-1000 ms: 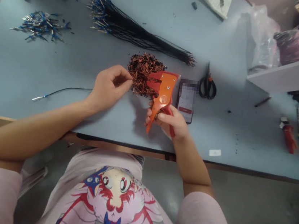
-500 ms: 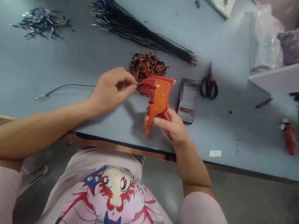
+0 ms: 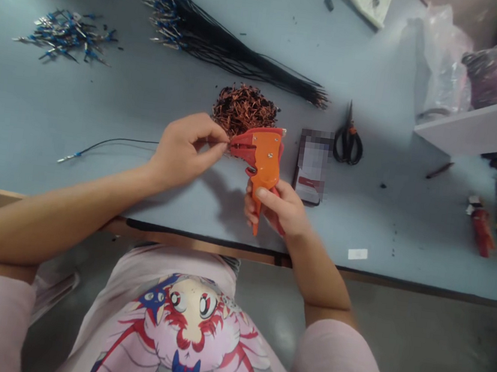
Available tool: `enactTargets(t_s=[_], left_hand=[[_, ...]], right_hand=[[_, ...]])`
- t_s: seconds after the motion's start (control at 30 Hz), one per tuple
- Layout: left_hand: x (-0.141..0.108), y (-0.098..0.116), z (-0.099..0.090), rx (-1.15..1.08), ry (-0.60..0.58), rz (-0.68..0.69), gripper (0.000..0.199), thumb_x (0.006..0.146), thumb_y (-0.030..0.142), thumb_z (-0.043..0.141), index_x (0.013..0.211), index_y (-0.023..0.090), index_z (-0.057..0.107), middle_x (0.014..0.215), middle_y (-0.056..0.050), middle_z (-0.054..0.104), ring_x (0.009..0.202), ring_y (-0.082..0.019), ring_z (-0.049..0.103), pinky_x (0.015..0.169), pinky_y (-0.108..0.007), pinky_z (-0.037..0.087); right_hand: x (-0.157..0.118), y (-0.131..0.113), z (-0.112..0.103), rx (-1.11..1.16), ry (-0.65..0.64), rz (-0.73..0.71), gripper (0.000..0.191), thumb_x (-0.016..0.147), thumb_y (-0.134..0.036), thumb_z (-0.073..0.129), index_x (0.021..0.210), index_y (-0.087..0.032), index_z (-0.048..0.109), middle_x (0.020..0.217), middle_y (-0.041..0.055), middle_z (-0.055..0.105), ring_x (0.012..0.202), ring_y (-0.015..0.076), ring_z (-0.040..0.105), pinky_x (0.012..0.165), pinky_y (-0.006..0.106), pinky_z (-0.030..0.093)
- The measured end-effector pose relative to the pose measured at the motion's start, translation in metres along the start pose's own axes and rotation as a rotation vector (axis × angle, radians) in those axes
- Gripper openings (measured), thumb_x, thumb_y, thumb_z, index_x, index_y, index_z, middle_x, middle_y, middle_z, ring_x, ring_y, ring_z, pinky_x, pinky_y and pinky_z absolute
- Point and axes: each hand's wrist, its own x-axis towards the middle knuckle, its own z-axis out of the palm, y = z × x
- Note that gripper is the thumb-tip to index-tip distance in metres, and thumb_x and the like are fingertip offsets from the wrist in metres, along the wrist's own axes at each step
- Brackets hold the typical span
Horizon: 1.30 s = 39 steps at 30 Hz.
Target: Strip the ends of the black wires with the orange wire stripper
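"What have we got closest to us?"

"Our left hand [image 3: 184, 151] and right hand [image 3: 282, 208], both held just above the desk [image 3: 361, 224]. The right grip is clamped around the handle of an orange wire stripper [image 3: 266, 152] — the tool is up off the desk, its red mouth turned toward the left hand."

"And the left grip?"

"Thumb and finger are pinched together, the fingertips [image 3: 221, 143] right at that mouth. Whether a wire sits between them is too fine for us to tell."

"Which step are we on, then?"

"We judge it's seating a wire end in the stripper. The next move calls for that end sitting squarely in the mouth before the handle is squeezed."

"What's further out?"

"Just past the mouth, a heap of copper and black wire scraps [image 3: 244, 110]. To the left, a single black wire [image 3: 113, 144] lies alone. Beyond the heap are a long bundle of black wires [image 3: 211, 45] with blue-sleeved ends and a scatter of loose blue terminals [image 3: 65, 34]. To the right, a blurred phone [image 3: 310, 166] and black-handled scissors [image 3: 348, 141]."

"And at the far edge?"

"A clear plastic bag [image 3: 444, 65] and a white shelf [image 3: 482, 124]."
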Motion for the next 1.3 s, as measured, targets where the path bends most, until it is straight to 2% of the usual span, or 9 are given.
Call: enactTargets(t_s=[0.3,0.4,0.5,0.6,0.73,0.83,0.9,1.07,1.3], left_hand=[[-0.001,0.0,0.002,0.018,-0.027,0.021,0.01,0.082,0.024,0.059,0.073,0.023,0.065,0.068,-0.001,0.063,0.062,-0.016,0.055,0.061,-0.031,0.044],[-0.001,0.001,0.002,-0.013,-0.012,0.019,0.009,0.082,0.023,0.059,0.074,0.022,0.065,0.069,-0.001,0.064,0.062,-0.015,0.055,0.061,-0.031,0.044],[0.0,0.0,0.002,-0.028,0.011,-0.016,0.009,0.084,0.024,0.06,0.076,0.022,0.064,0.073,-0.001,0.066,0.064,-0.015,0.056,0.062,-0.03,0.046],[0.001,-0.003,0.001,0.026,0.053,-0.026,0.01,0.085,0.025,0.06,0.076,0.023,0.065,0.074,-0.001,0.067,0.063,-0.014,0.056,0.062,-0.03,0.046],[-0.004,-0.001,0.003,0.154,0.074,0.157,0.016,0.087,0.026,0.056,0.077,0.022,0.067,0.07,-0.001,0.066,0.063,-0.015,0.058,0.064,-0.031,0.046],[-0.011,0.005,0.004,0.265,-0.025,0.267,0.019,0.09,0.028,0.055,0.078,0.023,0.069,0.071,-0.002,0.067,0.068,-0.017,0.061,0.063,-0.032,0.044],[-0.016,0.008,0.006,0.317,-0.074,0.352,0.019,0.091,0.027,0.055,0.079,0.024,0.069,0.073,-0.002,0.069,0.068,-0.017,0.062,0.059,-0.031,0.041],[-0.021,0.012,0.01,0.361,-0.041,0.619,0.016,0.092,0.02,0.058,0.078,0.02,0.065,0.071,-0.002,0.067,0.062,-0.015,0.058,0.051,-0.03,0.033],[-0.023,0.015,0.009,0.41,-0.151,0.683,0.019,0.094,0.018,0.053,0.081,0.022,0.066,0.071,-0.001,0.067,0.062,-0.014,0.056,0.05,-0.029,0.031]], right_hand=[[0.001,0.0,0.005,0.035,-0.049,0.07,0.045,0.087,-0.053,0.073,0.072,-0.02,0.045,0.053,-0.0102,0.04,0.036,0.0037,0.034,0.034,0.019,0.037],[0.002,0.001,-0.002,0.04,-0.102,0.065,0.038,0.087,-0.051,0.074,0.083,-0.018,0.054,0.059,-0.0072,0.048,0.042,0.0065,0.044,0.039,0.021,0.044],[0.001,-0.002,-0.01,0.023,-0.129,0.015,0.048,0.08,-0.051,0.08,0.104,-0.015,0.059,0.08,0.0023,0.063,0.065,0.0146,0.063,0.055,0.029,0.056],[-0.001,-0.007,-0.013,0.01,-0.068,-0.048,0.056,0.075,-0.052,0.083,0.11,-0.015,0.059,0.092,0.0062,0.065,0.074,0.017,0.065,0.062,0.033,0.058],[-0.002,-0.009,-0.009,-0.123,0.205,-0.212,0.043,0.078,-0.046,0.081,0.104,-0.02,0.059,0.091,0.0042,0.063,0.076,0.018,0.061,0.066,0.035,0.056],[-0.002,-0.004,-0.003,-0.308,0.38,-0.312,0.034,0.08,-0.038,0.08,0.103,-0.024,0.059,0.091,0.0027,0.061,0.079,0.0189,0.059,0.075,0.037,0.055],[-0.002,0.001,0.002,-0.415,0.392,-0.356,0.029,0.082,-0.035,0.077,0.102,-0.024,0.059,0.092,0.0026,0.061,0.08,0.0193,0.059,0.079,0.039,0.054],[-0.003,0.008,0.01,-0.617,0.374,-0.437,0.018,0.085,-0.025,0.07,0.098,-0.024,0.057,0.09,0.0024,0.061,0.081,0.0195,0.058,0.082,0.04,0.051],[-0.008,0.014,0.011,-0.707,0.374,-0.423,0.01,0.089,-0.026,0.064,0.096,-0.024,0.056,0.087,0.0032,0.06,0.079,0.0205,0.058,0.081,0.04,0.051]])
